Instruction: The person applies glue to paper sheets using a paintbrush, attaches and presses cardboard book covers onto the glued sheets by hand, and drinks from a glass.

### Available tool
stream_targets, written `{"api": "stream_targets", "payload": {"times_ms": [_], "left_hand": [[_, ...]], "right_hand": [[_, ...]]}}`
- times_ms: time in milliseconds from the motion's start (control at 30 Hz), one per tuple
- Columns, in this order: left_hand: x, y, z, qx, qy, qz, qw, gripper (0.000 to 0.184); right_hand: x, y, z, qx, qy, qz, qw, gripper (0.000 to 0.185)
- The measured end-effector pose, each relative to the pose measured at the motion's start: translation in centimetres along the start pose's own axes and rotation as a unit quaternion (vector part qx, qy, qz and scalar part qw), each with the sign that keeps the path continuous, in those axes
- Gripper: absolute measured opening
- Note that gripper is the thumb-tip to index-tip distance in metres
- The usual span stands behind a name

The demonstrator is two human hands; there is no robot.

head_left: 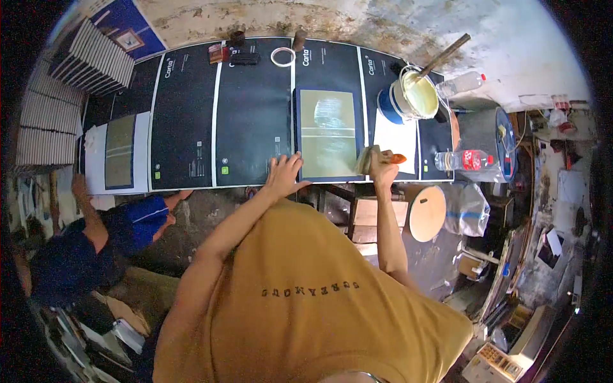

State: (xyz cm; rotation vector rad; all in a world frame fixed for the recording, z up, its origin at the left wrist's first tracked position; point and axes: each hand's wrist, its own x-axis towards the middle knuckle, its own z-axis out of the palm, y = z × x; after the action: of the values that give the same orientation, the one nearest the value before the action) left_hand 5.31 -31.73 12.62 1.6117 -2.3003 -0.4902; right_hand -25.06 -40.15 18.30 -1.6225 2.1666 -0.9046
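Observation:
In front of me a tan-grey panel with a dark blue border [327, 150] lies on the black-covered table. A shiny wet-looking patch covers its upper part, and two pale lines cross its middle. My left hand [285, 173] rests with fingers spread by the panel's lower left corner. A wide brush with an orange handle [398, 158] is gripped in my right hand [383, 167], its bristles at the panel's lower right edge. Beyond that hand a white sheet [391, 143] lies under a bucket of cream-coloured paste [421, 99], with a wooden stick [447, 54] standing in it.
Two plastic bottles [469, 160] [463, 83] lie at the right. A tape roll [283, 57] sits at the back. At left are a similar panel [119, 153], stacked boards [96, 60] and a co-worker [76, 249]. A round stool [427, 214] stands below the table edge.

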Motion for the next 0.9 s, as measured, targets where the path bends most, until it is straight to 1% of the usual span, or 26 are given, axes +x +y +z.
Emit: {"api": "stream_targets", "payload": {"times_ms": [33, 67, 133, 167, 200, 233, 267, 300, 333, 400, 433, 467, 533, 600, 700, 733, 800, 867, 900], "left_hand": [[0.3, -0.2, 0.0, -0.001, 0.007, 0.007, 1.0, 0.075], [0.6, -0.4, 0.0, 0.005, 0.015, 0.006, 1.0, 0.075], [0.3, -0.3, 0.3, 0.012, 0.022, 0.01, 1.0, 0.075], [0.3, -0.3, 0.5, 0.007, 0.025, 0.015, 1.0, 0.074], [0.3, -0.4, 0.5, 0.003, 0.028, 0.021, 0.999, 0.074], [0.4, -0.6, 0.5, 0.0, 0.031, 0.027, 0.999, 0.074], [0.4, -0.8, 0.5, -0.011, 0.033, 0.033, 0.999, 0.073], [0.5, -0.8, 0.5, -0.023, 0.037, 0.035, 0.998, 0.072], [0.5, -0.8, 0.6, -0.036, 0.042, 0.035, 0.998, 0.072], [0.1, -0.8, 1.1, -0.044, 0.025, 0.026, 0.998, 0.073], [0.4, -0.8, 1.3, -0.048, 0.021, 0.021, 0.998, 0.073], [0.8, -1.0, 1.4, -0.052, 0.028, 0.021, 0.998, 0.073], [0.3, -0.8, 1.5, -0.059, 0.029, 0.019, 0.998, 0.073], [0.4, -0.6, 1.3, -0.052, 0.023, 0.021, 0.998, 0.073], [0.5, -0.4, 0.2, -0.045, 0.002, 0.024, 0.999, 0.074], [0.5, -0.3, 0.0, -0.04, -0.002, 0.024, 0.999, 0.075], [0.7, -0.1, -0.2, -0.037, 0.003, 0.021, 0.999, 0.076], [0.5, 0.0, 0.0, -0.036, 0.009, 0.021, 0.999, 0.076], [0.6, -0.2, 0.4, -0.04, 0.013, 0.021, 0.999, 0.077]], "right_hand": [[-0.4, -1.2, -0.3, 0.058, -0.005, 0.013, 0.998, 0.031], [-1.0, -1.4, 1.6, 0.214, 0.01, 0.011, 0.977, 0.03], [-2.9, -2.3, 5.0, 0.175, 0.049, -0.153, 0.971, 0.029], [-4.2, -3.7, 5.5, 0.158, -0.038, -0.076, 0.984, 0.029], [-5.2, -4.8, 5.4, 0.143, -0.123, 0.003, 0.982, 0.029], [-6.0, -4.5, 4.6, 0.154, -0.092, 0.004, 0.984, 0.03], [-5.9, -3.6, 2.5, 0.164, -0.097, 0.086, 0.978, 0.036], [-5.3, -0.8, 1.0, 0.055, -0.068, 0.085, 0.993, 0.041], [-4.6, 1.8, -0.3, -0.054, -0.039, 0.082, 0.994, 0.045], [-4.1, 2.9, -3.7, -0.115, 0.004, 0.127, 0.985, 0.05], [-4.2, 2.4, -4.2, -0.127, 0.029, 0.133, 0.982, 0.048], [-3.9, 2.1, -3.5, -0.052, 0.02, 0.109, 0.993, 0.047], [-5.1, 1.0, -0.4, 0.095, -0.004, 0.066, 0.993, 0.044], [-7.1, -4.0, 1.5, 0.127, -0.056, 0.013, 0.99, 0.042], [-7.2, -1.2, 1.9, 0.018, -0.038, 0.022, 0.999, 0.042], [-6.1, 2.9, 1.5, -0.018, -0.048, 0.061, 0.997, 0.043], [-3.5, 0.1, -3.5, -0.187, -0.031, 0.116, 0.975, 0.043], [-2.1, -0.3, -4.4, -0.097, 0.036, 0.067, 0.992, 0.045], [-1.8, -1.4, -3.2, 0.067, 0.059, 0.03, 0.996, 0.039]]}}
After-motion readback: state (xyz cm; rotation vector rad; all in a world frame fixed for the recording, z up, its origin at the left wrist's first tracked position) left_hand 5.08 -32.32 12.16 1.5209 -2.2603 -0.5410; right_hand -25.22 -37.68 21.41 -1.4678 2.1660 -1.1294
